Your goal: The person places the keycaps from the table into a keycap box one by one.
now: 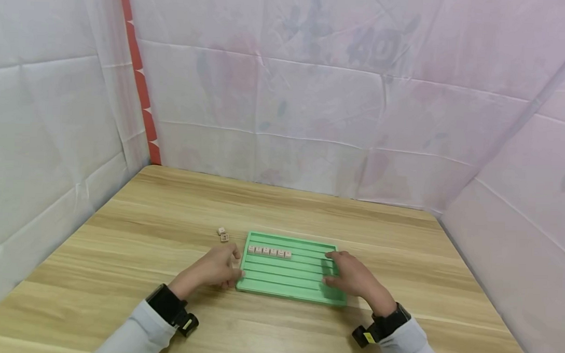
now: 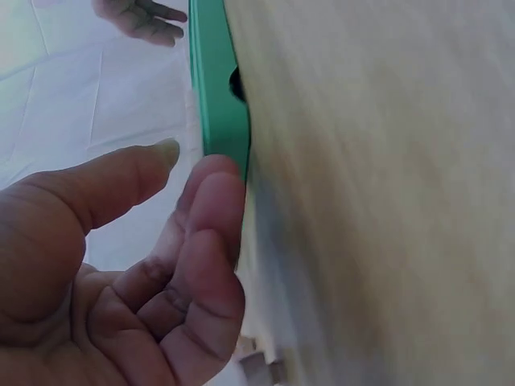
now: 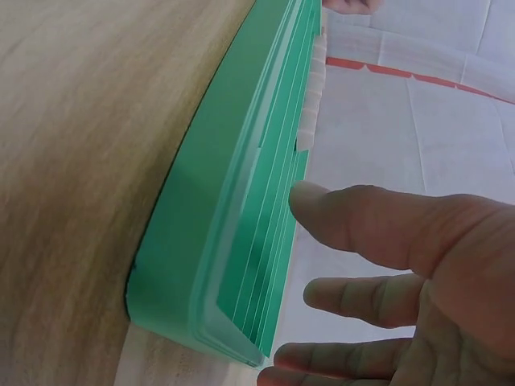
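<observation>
- One green tray [image 1: 283,280] lies flat on the table between the two hands' fingers, its left end at the left fingers and its right end under the right ones.
- Six small pale tiles [image 1: 266,251] stand side by side in one row of the tray, beginning near the left fingertips and stopping well short of the right fingers.
- The left hand [image 1: 214,267] has its fingers loosely bent and thumb apart; the fingertips are at the tray's end wall, with no grip on it visible.
- The right hand [image 1: 351,275] has thumb and fingers spread wide and nothing held; whether they touch the tray, I cannot tell.
- The step in hand seems to be steadying or squaring the tray; a next move on it would call for even contact at both ends, keeping the row unjostled.
- Two loose tiles [image 1: 224,238] lie outside the tray, just beyond the left fingers.
- One wooden table [image 1: 277,332] spreads beneath all the fingers; pale cloth [image 1: 313,105] hangs well beyond them.
</observation>
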The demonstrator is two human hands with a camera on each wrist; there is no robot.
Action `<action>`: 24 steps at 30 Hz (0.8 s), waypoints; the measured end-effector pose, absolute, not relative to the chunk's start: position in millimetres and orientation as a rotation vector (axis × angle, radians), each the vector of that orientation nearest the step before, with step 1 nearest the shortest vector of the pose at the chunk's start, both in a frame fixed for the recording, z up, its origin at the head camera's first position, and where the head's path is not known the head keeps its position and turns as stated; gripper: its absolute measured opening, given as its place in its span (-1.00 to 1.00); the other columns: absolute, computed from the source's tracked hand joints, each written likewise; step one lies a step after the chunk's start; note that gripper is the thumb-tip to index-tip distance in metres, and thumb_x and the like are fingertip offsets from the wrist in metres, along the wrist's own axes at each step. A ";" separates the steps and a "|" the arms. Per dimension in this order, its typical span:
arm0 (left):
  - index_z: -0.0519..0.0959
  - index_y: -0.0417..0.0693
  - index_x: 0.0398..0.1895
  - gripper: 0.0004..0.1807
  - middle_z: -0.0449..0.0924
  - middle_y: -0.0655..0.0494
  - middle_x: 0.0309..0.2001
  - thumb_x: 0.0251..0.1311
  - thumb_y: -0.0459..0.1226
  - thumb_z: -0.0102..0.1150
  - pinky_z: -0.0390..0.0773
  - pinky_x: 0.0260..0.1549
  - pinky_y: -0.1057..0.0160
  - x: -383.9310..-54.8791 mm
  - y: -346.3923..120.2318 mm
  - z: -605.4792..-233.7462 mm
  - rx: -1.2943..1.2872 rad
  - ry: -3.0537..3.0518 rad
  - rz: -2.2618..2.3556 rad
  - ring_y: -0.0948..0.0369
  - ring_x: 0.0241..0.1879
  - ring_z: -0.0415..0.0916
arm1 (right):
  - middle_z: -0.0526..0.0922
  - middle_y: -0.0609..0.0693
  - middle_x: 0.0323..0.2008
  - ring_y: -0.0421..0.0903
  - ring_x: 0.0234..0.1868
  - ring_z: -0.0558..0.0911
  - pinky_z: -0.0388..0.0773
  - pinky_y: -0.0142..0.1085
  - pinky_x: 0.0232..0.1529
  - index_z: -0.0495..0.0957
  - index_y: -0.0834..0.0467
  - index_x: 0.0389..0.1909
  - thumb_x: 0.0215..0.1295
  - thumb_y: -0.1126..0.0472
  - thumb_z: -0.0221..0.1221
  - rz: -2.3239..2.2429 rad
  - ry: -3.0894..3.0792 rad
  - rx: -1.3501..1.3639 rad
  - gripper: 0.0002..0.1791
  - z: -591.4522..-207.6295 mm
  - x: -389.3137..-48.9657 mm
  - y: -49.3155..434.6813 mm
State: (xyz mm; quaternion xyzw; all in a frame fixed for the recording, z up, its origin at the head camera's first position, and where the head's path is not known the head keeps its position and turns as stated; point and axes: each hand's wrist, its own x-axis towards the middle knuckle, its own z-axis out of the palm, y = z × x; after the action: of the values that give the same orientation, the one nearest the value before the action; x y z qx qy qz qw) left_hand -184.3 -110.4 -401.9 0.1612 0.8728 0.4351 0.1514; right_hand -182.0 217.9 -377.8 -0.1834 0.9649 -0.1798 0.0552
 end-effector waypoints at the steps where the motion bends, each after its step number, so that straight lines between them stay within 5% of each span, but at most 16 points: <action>1: 0.35 -0.27 -0.15 -0.70 0.52 0.08 -0.68 0.13 -0.36 0.22 0.46 -0.69 0.27 -185.2 -110.8 -401.5 0.467 2.524 1.249 0.18 -0.70 0.48 | 0.49 0.28 -0.03 0.19 0.02 0.47 0.42 0.02 -0.03 0.40 0.38 0.09 0.05 0.21 0.36 -0.544 2.931 -0.553 -0.39 -376.9 -181.4 218.0; 12: 0.44 -0.20 -0.12 -0.63 0.45 0.16 -0.61 0.02 -0.33 0.34 0.40 -0.61 0.24 -185.3 -119.9 -391.3 0.461 2.768 1.116 0.24 -0.62 0.39 | 0.51 0.24 -0.07 0.15 -0.04 0.50 0.46 -0.02 -0.11 0.41 0.37 0.08 0.03 0.20 0.37 -0.510 2.962 -0.468 -0.39 -380.7 -175.7 219.7; 20: 0.49 -0.13 -0.18 -0.59 0.53 -0.01 -0.23 -0.13 -0.32 0.43 0.49 -0.26 0.09 -185.2 -134.3 -392.1 0.597 2.931 0.959 0.05 -0.19 0.48 | 0.50 0.31 -0.08 0.17 -0.06 0.52 0.47 -0.01 -0.13 0.38 0.49 0.06 0.01 0.26 0.37 -0.397 2.963 -0.391 -0.37 -383.4 -171.6 220.3; 24: 0.49 -0.14 -0.20 -0.53 0.52 -0.04 -0.17 -0.24 -0.34 0.48 0.47 -0.21 0.05 -183.3 -137.6 -391.4 0.654 2.991 0.884 0.04 -0.20 0.47 | 0.53 0.19 -0.25 0.05 -0.22 0.52 0.48 -0.07 -0.24 0.44 0.47 -0.07 0.00 0.29 0.36 -0.396 2.940 -0.358 -0.49 -382.4 -171.2 220.9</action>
State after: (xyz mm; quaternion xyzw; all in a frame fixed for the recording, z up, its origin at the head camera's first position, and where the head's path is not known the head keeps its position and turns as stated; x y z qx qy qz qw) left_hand -183.3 -137.6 -391.4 0.2050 0.9383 0.2774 -0.0227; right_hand -171.2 220.9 -382.4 -0.1196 0.9810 -0.1320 0.0769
